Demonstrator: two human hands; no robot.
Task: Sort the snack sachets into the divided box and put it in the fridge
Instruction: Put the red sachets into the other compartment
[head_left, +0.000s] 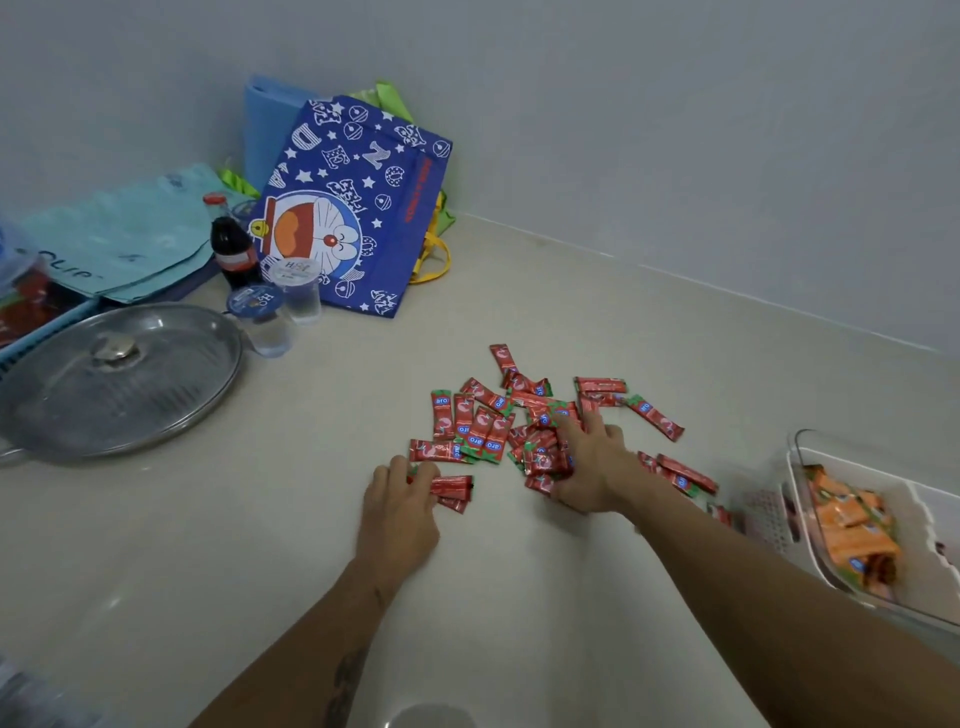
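Note:
Several red snack sachets lie scattered in a loose pile on the beige counter. My left hand pinches a couple of red sachets at the pile's near left edge. My right hand grips a bunch of red sachets in the middle of the pile. The clear divided box sits at the right edge; one compartment holds orange sachets. More red sachets lie between my right forearm and the box.
A glass pan lid lies at the left. Behind it stand a cola bottle, two sealed water cups, a blue cartoon tote bag and teal bags. A blue basket is at the far left. Walls close the back.

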